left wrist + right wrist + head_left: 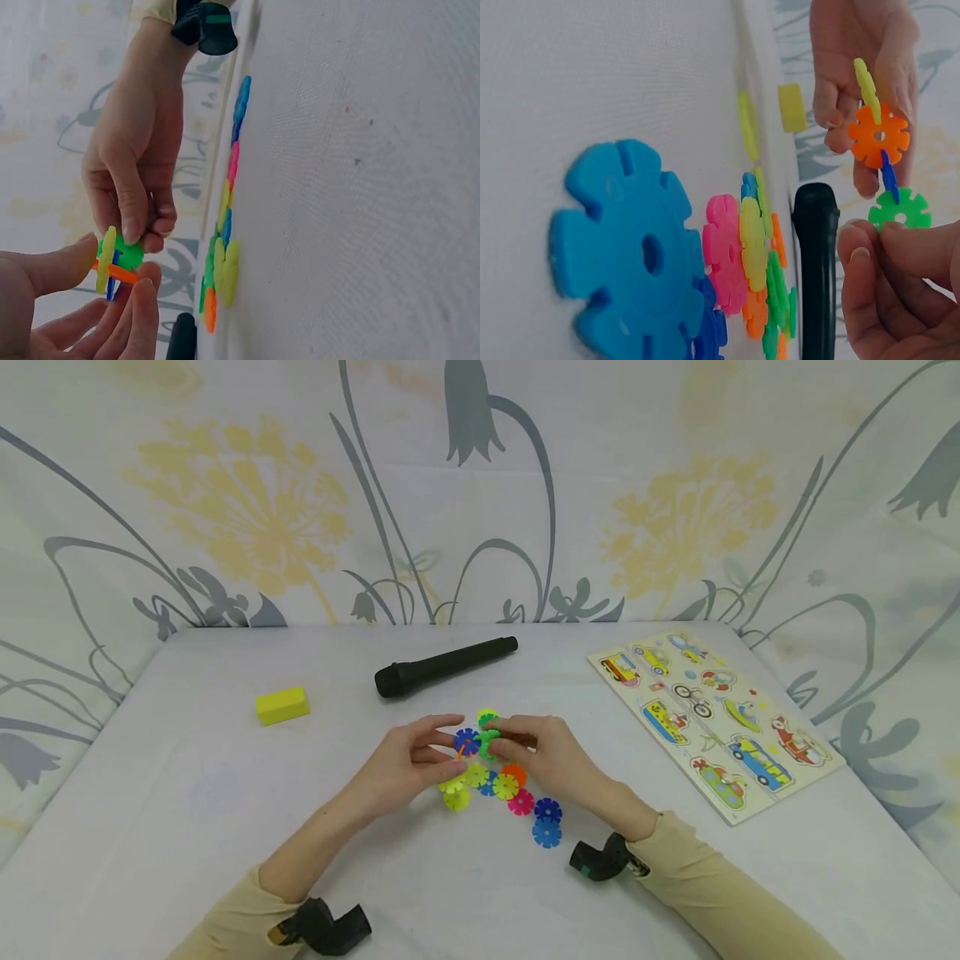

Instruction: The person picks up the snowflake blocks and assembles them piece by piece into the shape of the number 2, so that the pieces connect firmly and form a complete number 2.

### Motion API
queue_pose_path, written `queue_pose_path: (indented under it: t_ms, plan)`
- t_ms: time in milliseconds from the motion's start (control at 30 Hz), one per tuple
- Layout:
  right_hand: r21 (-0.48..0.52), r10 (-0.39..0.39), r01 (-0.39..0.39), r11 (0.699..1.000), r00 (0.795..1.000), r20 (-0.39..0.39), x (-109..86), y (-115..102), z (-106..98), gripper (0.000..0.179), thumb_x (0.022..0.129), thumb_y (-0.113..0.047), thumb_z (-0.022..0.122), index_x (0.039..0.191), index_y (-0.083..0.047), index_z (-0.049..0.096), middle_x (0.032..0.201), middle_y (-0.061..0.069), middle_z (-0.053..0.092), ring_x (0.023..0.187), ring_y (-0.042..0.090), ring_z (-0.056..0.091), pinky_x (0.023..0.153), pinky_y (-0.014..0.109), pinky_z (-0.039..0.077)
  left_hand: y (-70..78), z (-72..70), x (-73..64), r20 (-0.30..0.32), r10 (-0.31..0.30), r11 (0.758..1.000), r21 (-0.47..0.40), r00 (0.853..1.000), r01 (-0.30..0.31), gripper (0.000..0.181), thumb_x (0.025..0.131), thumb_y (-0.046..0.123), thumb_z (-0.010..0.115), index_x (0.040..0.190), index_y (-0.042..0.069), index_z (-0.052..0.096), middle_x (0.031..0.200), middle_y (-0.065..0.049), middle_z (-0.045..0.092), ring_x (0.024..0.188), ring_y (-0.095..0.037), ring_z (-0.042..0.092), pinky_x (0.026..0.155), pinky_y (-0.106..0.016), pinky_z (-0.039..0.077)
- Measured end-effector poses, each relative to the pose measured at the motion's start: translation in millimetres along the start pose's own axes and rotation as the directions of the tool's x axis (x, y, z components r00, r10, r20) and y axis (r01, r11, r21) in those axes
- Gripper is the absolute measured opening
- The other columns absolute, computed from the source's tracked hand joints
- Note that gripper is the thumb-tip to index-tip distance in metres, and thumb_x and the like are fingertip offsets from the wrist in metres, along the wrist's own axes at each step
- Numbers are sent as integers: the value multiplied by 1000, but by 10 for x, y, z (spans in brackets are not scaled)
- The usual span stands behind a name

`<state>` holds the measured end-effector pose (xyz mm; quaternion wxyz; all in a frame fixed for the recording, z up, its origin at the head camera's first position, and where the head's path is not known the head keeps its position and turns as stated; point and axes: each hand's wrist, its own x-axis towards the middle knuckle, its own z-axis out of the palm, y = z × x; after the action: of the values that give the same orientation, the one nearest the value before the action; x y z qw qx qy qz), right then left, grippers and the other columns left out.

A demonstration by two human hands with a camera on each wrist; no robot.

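Between the two hands is a short chain of slotted plastic flower discs: yellow (866, 82), orange (877, 137), blue (888, 177) and green (902, 208). My left hand (401, 764) pinches the yellow and orange end between thumb and fingertips. Thumb and fingers of my right hand (558, 756) pinch the green disc at the other end. In the head view the blue disc faces up between them. Several loose discs lie below on the table, among them a pink disc (521, 802), a light blue disc (547, 832) and a dark blue disc (548, 810).
A black microphone (446, 667) lies behind the hands on the white table (150, 793). To the left sits a yellow block (282, 706). At the right is a picture puzzle board (712, 718) with vehicles. A patterned cloth hangs at the back.
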<state>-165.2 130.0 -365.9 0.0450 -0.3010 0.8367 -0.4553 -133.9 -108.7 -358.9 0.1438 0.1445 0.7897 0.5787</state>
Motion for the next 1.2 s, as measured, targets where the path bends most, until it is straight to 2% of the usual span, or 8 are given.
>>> queue_pose_path:
  t_ms: [200,533,700,800,900,1000,1200]
  plan:
    - [35,84,-83,996,996,-11,-1,-7,11,26,97,-7,64,121,3,69,97,10,75,89,18,73,85,26,59,10,-8,1,32,1,1000,15,999,-2,61,94,19,71,148,7,46,133,-18,59,105,-23,69,92,-35,58]
    - [100,70,-74,992,997,37,12,-20,19,26,98,-6,61,121,4,68,98,16,74,90,22,72,85,24,58,-3,-18,-24,64,-4,1000,-6,998,4,57,95,24,70,144,5,50,141,-16,57,105,-22,71,96,-40,56]
    - [21,56,-57,998,998,33,35,-37,-74,31,99,-13,62,127,0,67,108,11,74,95,19,72,87,25,58,2,-17,-23,34,-29,999,-17,999,30,57,93,25,73,143,7,52,139,-15,58,105,-21,71,97,-41,55]
    - [-38,51,-52,998,999,-19,68,-13,-189,31,99,-16,62,127,-2,67,111,8,74,97,19,71,87,27,57,3,-26,-15,-8,-43,999,-14,999,43,58,92,25,74,143,8,53,138,-15,59,105,-21,71,94,-39,56]
    - [-37,110,-113,993,991,-75,74,65,-295,29,100,-15,61,125,-1,67,107,9,74,95,22,71,85,28,57,5,-30,-5,-42,-53,999,-11,998,53,58,91,25,75,142,8,53,138,-16,59,104,-22,71,91,-36,58]
    - [-45,197,-202,978,975,-101,57,157,-344,28,99,-15,62,123,-2,68,107,9,74,94,23,70,83,28,57,1,-37,-2,-67,-67,998,-2,995,67,57,91,24,75,142,9,54,140,-14,58,103,-21,71,89,-34,58]
    - [-118,276,-285,951,957,-90,47,278,-317,29,96,-14,66,122,-3,69,111,10,72,98,23,66,89,36,57,11,-31,3,-79,-71,997,4,994,71,57,91,22,74,142,8,53,141,-13,58,102,-21,71,88,-33,59]
